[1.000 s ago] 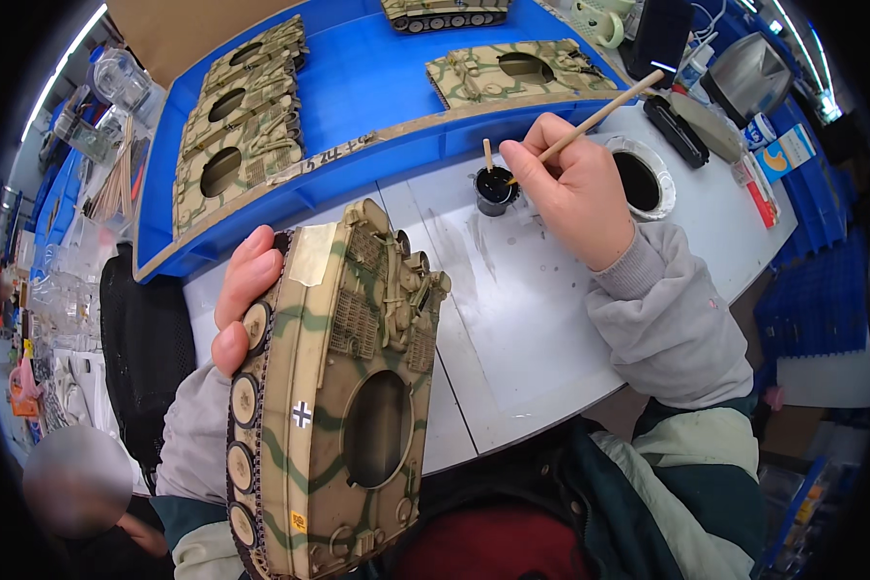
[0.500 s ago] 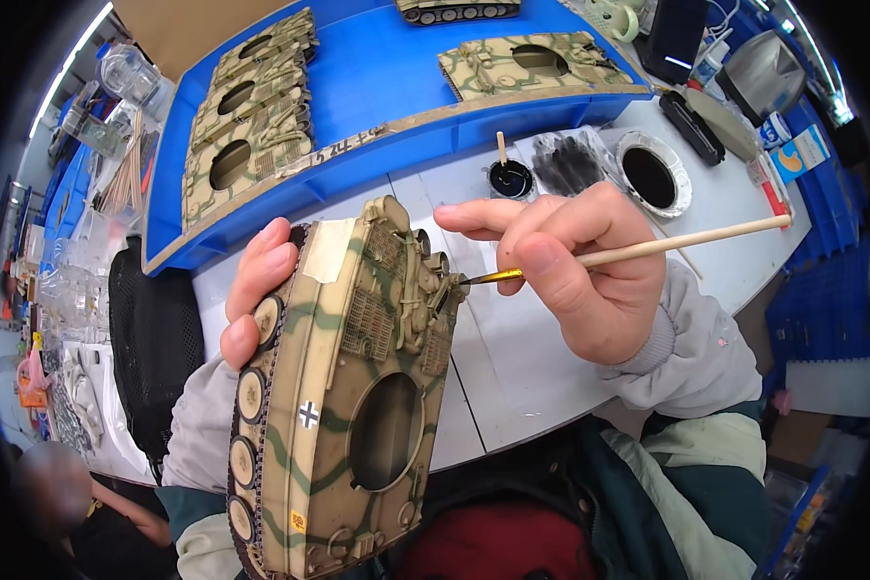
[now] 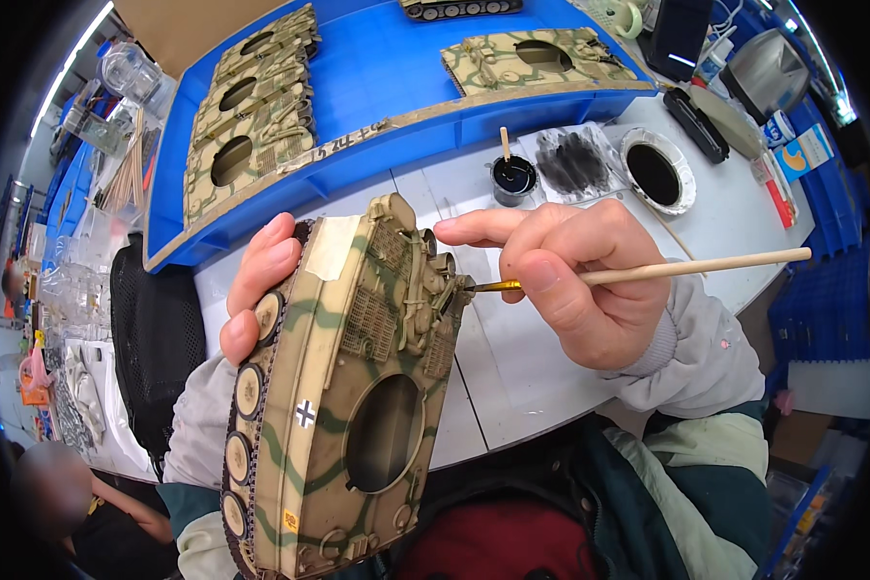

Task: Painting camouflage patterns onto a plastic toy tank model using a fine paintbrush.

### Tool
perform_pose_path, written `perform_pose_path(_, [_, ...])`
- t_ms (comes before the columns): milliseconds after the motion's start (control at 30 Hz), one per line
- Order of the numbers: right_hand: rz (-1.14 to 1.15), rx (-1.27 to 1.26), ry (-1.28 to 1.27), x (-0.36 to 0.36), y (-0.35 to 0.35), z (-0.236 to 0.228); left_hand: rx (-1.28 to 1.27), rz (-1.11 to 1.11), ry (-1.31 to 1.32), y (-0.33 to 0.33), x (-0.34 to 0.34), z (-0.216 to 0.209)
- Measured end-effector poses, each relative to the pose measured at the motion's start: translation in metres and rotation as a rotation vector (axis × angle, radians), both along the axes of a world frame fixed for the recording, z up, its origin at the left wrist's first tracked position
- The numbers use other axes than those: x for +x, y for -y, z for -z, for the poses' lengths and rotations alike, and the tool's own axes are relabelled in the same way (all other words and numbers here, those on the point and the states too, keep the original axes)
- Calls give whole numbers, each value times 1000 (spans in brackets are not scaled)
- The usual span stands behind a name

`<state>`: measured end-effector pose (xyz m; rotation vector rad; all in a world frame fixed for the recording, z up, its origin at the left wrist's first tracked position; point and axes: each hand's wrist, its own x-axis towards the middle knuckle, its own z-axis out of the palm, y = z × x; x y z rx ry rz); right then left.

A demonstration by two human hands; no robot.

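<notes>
A camouflaged model tank hull (image 3: 324, 387) without a turret is tilted up in front of me, its round deck opening facing me. My left hand (image 3: 261, 280) grips it from the far left side, fingers over the track and wheels. In my right hand (image 3: 590, 280), thumb and fingers pinch a thin paintbrush (image 3: 696, 268) with a pale wooden handle. The dark bristle tip touches the small fittings at the hull's rear edge. My right index finger stretches out toward the exhaust pipes there.
Beyond stands a blue tray (image 3: 377, 87) holding several similar tank hulls (image 3: 541, 56). Behind my right hand are a small pot of black paint (image 3: 513, 177), a black-smeared paper (image 3: 572, 162) and a foil-rimmed dish of black paint (image 3: 653, 172). A black mesh pouch (image 3: 150, 338) lies left. Another person (image 3: 106, 503) sits lower left.
My right hand has moved slightly down, and the brush handle lies a little flatter. The hull has shifted very slightly, still in my left hand.
</notes>
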<state>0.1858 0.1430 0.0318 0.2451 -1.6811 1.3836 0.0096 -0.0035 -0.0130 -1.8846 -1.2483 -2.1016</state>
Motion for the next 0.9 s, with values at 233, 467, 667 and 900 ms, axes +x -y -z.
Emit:
perform_pose_path(233, [34, -5, 81, 4, 2, -1, 11, 41, 53, -2, 2, 0])
perform_pose_path(467, [56, 71, 61, 2, 3, 1, -47, -57, 32, 2, 2, -3])
perform_pose_path(667, [-102, 249, 155, 7, -7, 5, -40, -104, -36, 0, -1, -2])
perform_pose_path(900, [-103, 282, 39, 1, -8, 7, 18, -105, -78, -8, -1, -2])
